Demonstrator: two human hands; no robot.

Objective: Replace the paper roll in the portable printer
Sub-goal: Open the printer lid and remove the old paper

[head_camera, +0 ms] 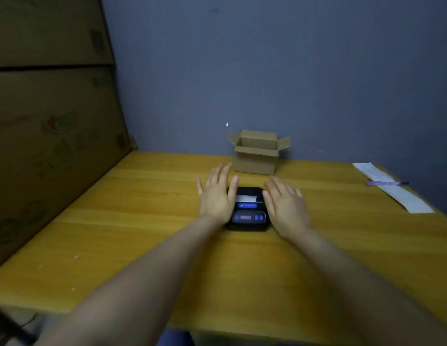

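A small black portable printer [248, 216] with blue-lit buttons lies on the wooden table [142, 245]. A short tongue of white paper [246, 198] shows at its slot. My left hand [217, 193] lies flat, fingers spread, against the printer's left side and partly over its edge. At the printer's right side, my right hand [286, 203] is also flat with its fingers apart. Neither hand holds anything. No loose paper roll is visible.
A small open cardboard box [257, 156] stands behind the printer by the blue wall. A long white paper strip [397, 193] with a purple pen [387, 183] across it lies at the far right. Large cardboard boxes [50, 146] tower along the table's left side.
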